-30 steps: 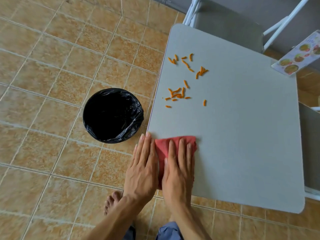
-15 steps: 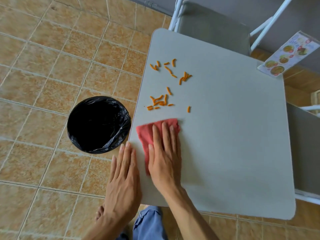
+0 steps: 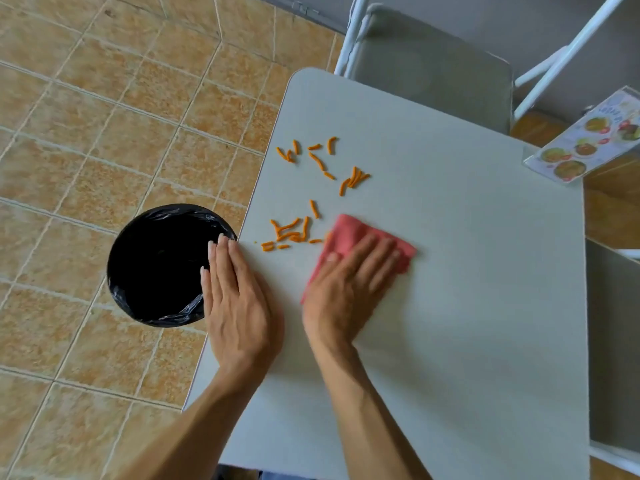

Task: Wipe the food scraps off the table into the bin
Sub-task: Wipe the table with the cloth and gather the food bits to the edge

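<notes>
Since the earlier frame the right hand had pushed the red cloth away from the near edge and toward the middle of the counter, until its leading edge touched the nearest scraps, while the left hand had slid up along the left edge.

Furthest left, the black-lined bin stood on the tiled floor, tucked just beside the counter's left edge. The left hand lay flat at that edge, fingers straight and together, holding nothing, their tips overhanging the bin's rim. Right of it lay the orange food scraps in two loose groups: one just inside the left edge, level with the bin, the other nearer the far-left corner. The right hand pressed the cloth flat under spread fingers, gripping nothing else.

The far group sat beyond the bin's mouth, so a straight sweep leftward would likely have dropped those pieces on the floor. A fast stroke could also have flicked the light scraps past the bin, and the flat left hand partly blocked the edge above it.
</notes>
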Motion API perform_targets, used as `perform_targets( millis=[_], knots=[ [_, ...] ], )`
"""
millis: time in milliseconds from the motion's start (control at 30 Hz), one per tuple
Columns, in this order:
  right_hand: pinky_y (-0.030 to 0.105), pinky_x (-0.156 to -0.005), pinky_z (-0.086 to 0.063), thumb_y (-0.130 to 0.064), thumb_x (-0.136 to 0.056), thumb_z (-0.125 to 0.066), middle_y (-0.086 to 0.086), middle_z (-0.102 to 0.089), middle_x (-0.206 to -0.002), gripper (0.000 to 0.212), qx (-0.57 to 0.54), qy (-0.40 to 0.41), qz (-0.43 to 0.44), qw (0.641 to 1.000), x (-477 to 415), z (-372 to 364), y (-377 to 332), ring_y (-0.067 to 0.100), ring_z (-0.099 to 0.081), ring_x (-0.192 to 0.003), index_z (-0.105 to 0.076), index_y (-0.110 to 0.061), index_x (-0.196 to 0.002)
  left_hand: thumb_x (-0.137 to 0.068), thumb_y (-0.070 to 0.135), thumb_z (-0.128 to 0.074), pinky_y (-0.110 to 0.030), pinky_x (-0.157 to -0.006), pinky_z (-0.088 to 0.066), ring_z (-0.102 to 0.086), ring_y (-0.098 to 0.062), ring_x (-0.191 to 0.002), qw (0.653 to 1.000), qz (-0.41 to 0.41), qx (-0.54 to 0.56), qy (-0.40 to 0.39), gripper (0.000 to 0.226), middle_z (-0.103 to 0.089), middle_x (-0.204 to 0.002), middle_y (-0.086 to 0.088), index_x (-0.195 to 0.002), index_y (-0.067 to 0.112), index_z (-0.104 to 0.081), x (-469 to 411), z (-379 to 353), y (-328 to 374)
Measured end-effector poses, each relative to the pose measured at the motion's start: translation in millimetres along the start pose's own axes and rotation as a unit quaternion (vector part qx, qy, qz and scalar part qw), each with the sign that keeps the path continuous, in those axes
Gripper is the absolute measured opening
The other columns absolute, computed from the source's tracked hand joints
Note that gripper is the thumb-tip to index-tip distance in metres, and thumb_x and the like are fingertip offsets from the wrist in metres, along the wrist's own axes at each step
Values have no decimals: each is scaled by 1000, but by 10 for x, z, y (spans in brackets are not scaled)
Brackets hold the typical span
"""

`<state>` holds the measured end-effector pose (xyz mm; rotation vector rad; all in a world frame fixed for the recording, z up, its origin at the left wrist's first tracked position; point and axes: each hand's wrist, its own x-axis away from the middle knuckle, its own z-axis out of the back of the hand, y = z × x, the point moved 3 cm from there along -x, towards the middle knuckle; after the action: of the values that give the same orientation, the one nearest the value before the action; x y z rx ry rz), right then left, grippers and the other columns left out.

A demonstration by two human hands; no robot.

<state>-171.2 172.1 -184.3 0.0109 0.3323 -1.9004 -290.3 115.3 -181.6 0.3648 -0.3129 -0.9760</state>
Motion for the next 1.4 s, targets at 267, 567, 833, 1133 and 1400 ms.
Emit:
perform_targets(
  millis=[267, 567, 833, 1133, 1400],
  knots=[
    [53, -118, -36, -26, -104, -38, 22, -42, -157, 54, 24, -61, 184, 981, -302, 128, 542, 40, -36, -148, -42, 3, -149, -100, 21, -28, -43, -124, -14, -12, -25, -153, 1000, 20, -23, 2, 57, -22, -162, -13, -152, 1, -20, -25, 23, 61],
    [57, -115, -33, -25, -102, -41, 22, -40, -157, 52, -19, -43, 103, 994, -1444, -253, 55, 43, -34, -148, -46, -3, -148, -101, 24, -26, -41, -125, -11, -11, -25, -153, 999, 17, -41, -3, 58, -20, -162, -15, -153, 1, -19, -20, 32, 60],
    [50, -123, -27, -25, -102, -47, 22, -38, -159, 58, 15, -82, 340, 937, -1030, -223, -86, 39, -31, -150, -37, 2, -152, -100, 27, -25, -43, -124, -13, -15, -25, -152, 999, 22, -50, -5, 58, -26, -160, -16, -153, 1, -22, -8, 31, 60],
    [47, -124, -15, -28, -106, -35, 16, -25, -166, 52, -14, -116, 210, 971, -2255, -416, -276, 37, -15, -155, -35, -13, -156, -101, 25, -28, -43, -124, -14, -11, -22, -153, 999, 20, -50, -10, 58, -26, -160, -15, -153, 0, -22, -34, 30, 57],
    [58, -123, -23, -39, -106, -27, 15, -36, -162, 54, -56, -180, 553, 812, -1548, -391, -902, 44, -23, -152, -41, -19, -154, -101, 25, -29, -45, -123, -17, -13, -24, -153, 998, 25, -51, -11, 57, -28, -160, -16, -152, -1, -24, -13, 33, 52]
  ],
)
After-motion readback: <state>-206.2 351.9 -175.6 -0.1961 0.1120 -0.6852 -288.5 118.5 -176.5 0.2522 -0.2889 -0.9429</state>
